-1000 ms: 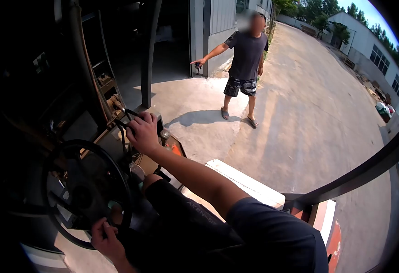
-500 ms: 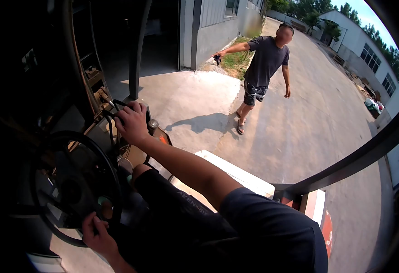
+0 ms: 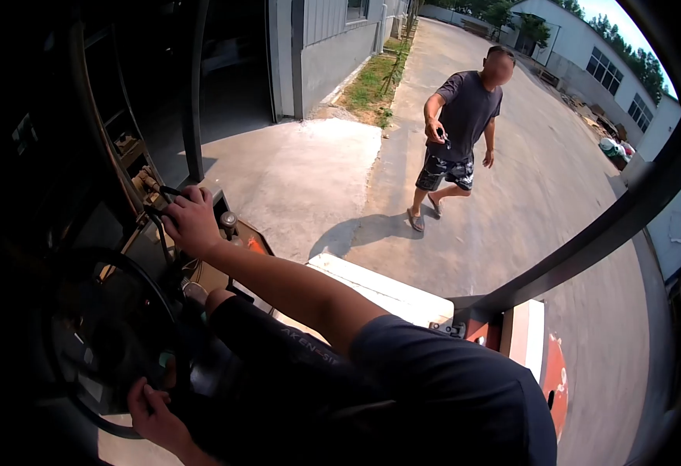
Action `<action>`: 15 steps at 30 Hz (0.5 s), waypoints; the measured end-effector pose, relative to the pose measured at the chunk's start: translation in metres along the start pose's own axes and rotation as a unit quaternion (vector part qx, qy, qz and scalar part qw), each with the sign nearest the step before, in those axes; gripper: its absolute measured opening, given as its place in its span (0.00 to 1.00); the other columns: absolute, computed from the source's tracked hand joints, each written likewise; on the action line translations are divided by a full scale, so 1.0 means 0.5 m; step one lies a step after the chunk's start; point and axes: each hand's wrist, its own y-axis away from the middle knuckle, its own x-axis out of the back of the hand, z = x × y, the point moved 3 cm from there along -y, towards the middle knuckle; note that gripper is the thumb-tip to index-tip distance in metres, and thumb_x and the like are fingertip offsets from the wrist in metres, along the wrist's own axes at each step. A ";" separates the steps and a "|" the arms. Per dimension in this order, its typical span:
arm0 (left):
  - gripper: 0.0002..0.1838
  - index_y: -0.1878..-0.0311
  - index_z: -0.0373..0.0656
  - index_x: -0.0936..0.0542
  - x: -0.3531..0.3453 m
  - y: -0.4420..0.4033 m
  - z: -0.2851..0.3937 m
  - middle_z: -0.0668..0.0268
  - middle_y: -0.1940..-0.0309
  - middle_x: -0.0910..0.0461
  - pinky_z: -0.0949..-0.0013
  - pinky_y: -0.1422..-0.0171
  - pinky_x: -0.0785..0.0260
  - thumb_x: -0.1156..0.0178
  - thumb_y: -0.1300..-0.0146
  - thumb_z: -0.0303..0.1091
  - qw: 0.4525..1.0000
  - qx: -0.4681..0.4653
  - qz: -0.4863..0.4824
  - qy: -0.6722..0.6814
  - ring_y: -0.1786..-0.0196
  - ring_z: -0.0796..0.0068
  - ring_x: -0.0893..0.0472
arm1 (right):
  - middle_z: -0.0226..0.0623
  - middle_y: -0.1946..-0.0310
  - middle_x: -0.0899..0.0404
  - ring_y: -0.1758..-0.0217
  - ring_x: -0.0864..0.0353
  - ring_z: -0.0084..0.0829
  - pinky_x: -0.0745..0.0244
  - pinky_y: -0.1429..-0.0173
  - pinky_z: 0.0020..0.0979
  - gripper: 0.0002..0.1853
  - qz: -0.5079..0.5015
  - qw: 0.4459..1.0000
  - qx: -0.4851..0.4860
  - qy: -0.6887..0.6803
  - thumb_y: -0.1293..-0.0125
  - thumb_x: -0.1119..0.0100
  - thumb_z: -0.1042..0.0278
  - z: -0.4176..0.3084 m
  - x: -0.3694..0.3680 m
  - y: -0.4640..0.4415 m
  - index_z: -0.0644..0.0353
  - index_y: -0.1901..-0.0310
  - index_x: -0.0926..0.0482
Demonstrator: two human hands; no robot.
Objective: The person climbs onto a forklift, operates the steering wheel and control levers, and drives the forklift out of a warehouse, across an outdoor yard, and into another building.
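My right hand [image 3: 193,221] reaches forward over the black control levers [image 3: 162,233] beside the dashboard, its fingers curled over the lever tops. Lower down, my left hand [image 3: 152,412] is at the near rim of the black steering wheel [image 3: 171,311], with thumb and fingers drawn together; whether they close round the rim or a knob is too dark to make out. A round metal cap [image 3: 229,220] stands just right of my right hand.
Outside, a person [image 3: 469,116] in a dark shirt walks on the concrete yard [image 3: 542,210], a small object in one hand. A dark frame post [image 3: 589,241] curves along the right. A white panel [image 3: 379,291] lies beside my arm. A dark doorway [image 3: 236,85] opens ahead.
The view has turned to the right. The person outside has stepped away from the doorway and drawn in the outstretched arm. My hands keep their places at the levers and the wheel.
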 end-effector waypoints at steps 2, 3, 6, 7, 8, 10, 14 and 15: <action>0.10 0.45 0.38 0.16 0.003 -0.001 0.008 0.66 0.72 0.20 0.74 0.64 0.32 0.42 0.21 0.31 0.999 0.012 0.003 -0.048 0.69 0.80 0.25 | 0.35 0.59 0.19 0.41 0.28 0.43 0.39 0.31 0.49 0.09 -0.004 1.000 0.001 -0.011 0.38 0.34 0.61 0.001 0.000 -0.001 0.55 0.61 0.15; 0.12 0.44 0.39 0.16 0.001 -0.001 0.010 0.67 0.73 0.22 0.73 0.62 0.32 0.43 0.20 0.33 0.998 0.005 0.005 -0.063 0.69 0.79 0.25 | 0.35 0.60 0.19 0.40 0.28 0.43 0.40 0.30 0.50 0.09 -0.002 1.000 0.000 -0.015 0.37 0.34 0.60 0.002 0.001 -0.005 0.55 0.62 0.15; 0.14 0.43 0.41 0.16 0.002 -0.008 0.012 0.67 0.74 0.23 0.71 0.60 0.31 0.45 0.20 0.36 0.994 0.007 0.016 -0.112 0.69 0.77 0.24 | 0.35 0.60 0.19 0.39 0.28 0.44 0.40 0.28 0.51 0.09 0.004 1.000 -0.005 -0.022 0.37 0.35 0.59 0.004 0.002 -0.009 0.54 0.62 0.15; 0.14 0.43 0.41 0.16 0.005 -0.012 0.003 0.66 0.73 0.22 0.69 0.60 0.30 0.46 0.20 0.36 0.993 -0.003 0.014 -0.119 0.69 0.75 0.24 | 0.35 0.60 0.19 0.39 0.28 0.44 0.40 0.28 0.51 0.09 0.002 1.000 -0.006 -0.025 0.37 0.35 0.59 0.006 0.002 -0.009 0.55 0.62 0.15; 0.14 0.43 0.40 0.15 0.008 -0.012 -0.001 0.65 0.72 0.21 0.68 0.60 0.30 0.47 0.20 0.36 0.992 -0.014 0.012 -0.126 0.69 0.74 0.23 | 0.35 0.60 0.19 0.39 0.28 0.44 0.40 0.28 0.51 0.09 0.001 1.000 -0.008 -0.028 0.37 0.35 0.59 0.009 0.002 -0.008 0.55 0.62 0.15; 0.17 0.46 0.39 0.15 0.007 -0.016 0.027 0.59 0.67 0.17 0.65 0.56 0.24 0.39 0.25 0.42 0.991 -0.050 0.002 -0.122 0.65 0.65 0.17 | 0.36 0.60 0.19 0.39 0.28 0.45 0.41 0.27 0.51 0.10 0.000 1.000 -0.009 -0.025 0.37 0.35 0.60 0.014 -0.001 -0.009 0.56 0.62 0.16; 0.20 0.50 0.34 0.15 0.023 0.030 0.070 0.52 0.61 0.14 0.63 0.52 0.20 0.31 0.32 0.44 0.934 -0.277 0.069 -0.217 0.60 0.56 0.14 | 0.37 0.61 0.20 0.40 0.29 0.46 0.41 0.28 0.53 0.09 0.011 0.999 0.003 -0.035 0.39 0.35 0.60 -0.012 -0.013 -0.008 0.56 0.65 0.17; 0.20 0.51 0.33 0.15 0.034 0.031 0.059 0.51 0.60 0.13 0.62 0.52 0.19 0.30 0.32 0.43 0.964 -0.208 0.049 -0.161 0.59 0.54 0.14 | 0.37 0.61 0.20 0.40 0.29 0.46 0.41 0.28 0.54 0.09 0.011 0.999 0.005 -0.037 0.39 0.35 0.60 -0.023 -0.012 -0.007 0.56 0.65 0.17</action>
